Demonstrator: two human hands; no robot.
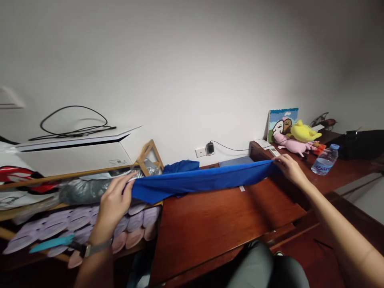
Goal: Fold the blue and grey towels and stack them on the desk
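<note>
A blue cloth (198, 180) is stretched in a long band between my two hands, above the reddish-brown wooden desk (210, 228). My left hand (115, 200) pinches its left end, and my right hand (288, 168) pinches its upper right corner. A small white tag (241, 188) shows at the cloth's lower edge. Behind the band, more blue fabric (181, 166) lies at the back of the desk near the wall, partly hidden by the stretched cloth.
At the left, a shoe rack holds lilac and pink slippers (81, 218), with a white box (75, 154) on top. A water bottle (325, 160), plush toys (303, 132) and a picture (280, 120) stand at the right. A charger (211, 147) sits in the wall socket.
</note>
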